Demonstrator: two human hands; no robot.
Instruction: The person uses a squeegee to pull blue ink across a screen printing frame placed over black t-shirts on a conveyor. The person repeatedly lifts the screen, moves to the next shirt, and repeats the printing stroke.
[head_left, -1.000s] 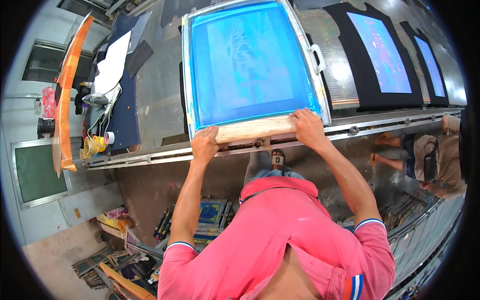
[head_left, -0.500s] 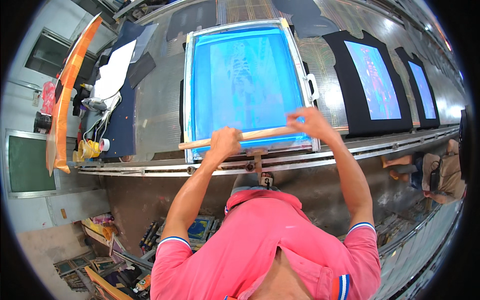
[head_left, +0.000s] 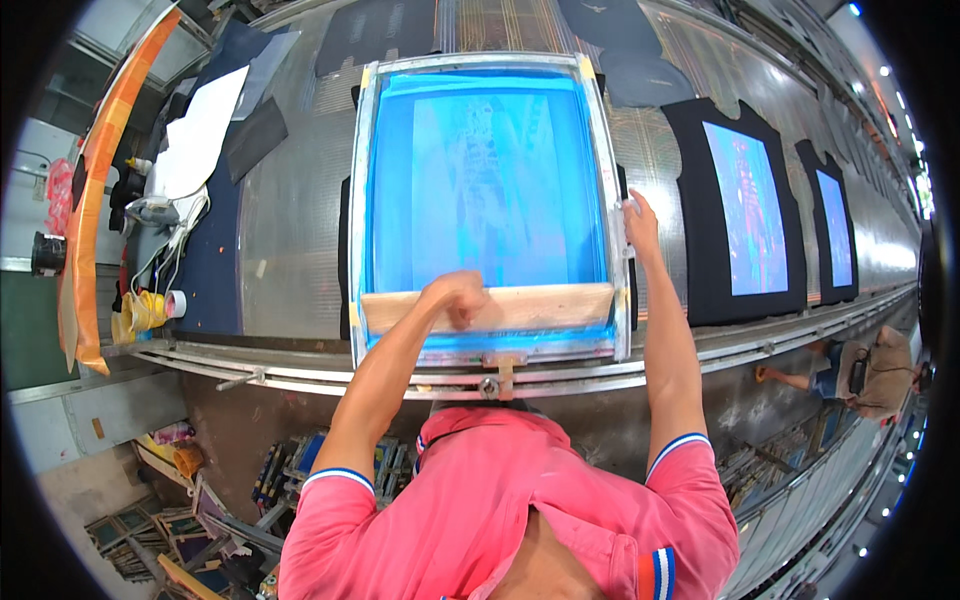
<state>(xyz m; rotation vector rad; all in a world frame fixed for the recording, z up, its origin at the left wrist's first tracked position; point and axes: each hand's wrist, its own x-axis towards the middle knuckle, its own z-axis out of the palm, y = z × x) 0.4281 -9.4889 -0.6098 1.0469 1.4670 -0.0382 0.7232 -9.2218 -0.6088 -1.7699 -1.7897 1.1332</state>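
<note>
A screen-printing frame (head_left: 366,200) with bright blue mesh lies on the long table in front of me. Across its near end leans a wooden squeegee (head_left: 560,305), its broad pale face showing. My left hand (head_left: 460,298) is closed at the squeegee's upper edge, left of its middle, the fingers slightly blurred. My right hand (head_left: 641,222) has its fingers closed around the handle on the frame's right side, which is mostly hidden by them. Dark cloth shows in slivers beside the frame.
To the right lie a black shirt piece (head_left: 690,270) with a blue-purple print and a second one (head_left: 812,230). An iron (head_left: 152,210), white paper (head_left: 205,140) and an orange-edged board (head_left: 100,215) are at left. A metal rail (head_left: 430,378) runs along the near edge. Another person (head_left: 885,375) is at far right.
My right hand has left the squeegee and moved right to the frame's handle. The squeegee has tipped so its broad face shows; my left hand stays at it. The view has shifted slightly.
</note>
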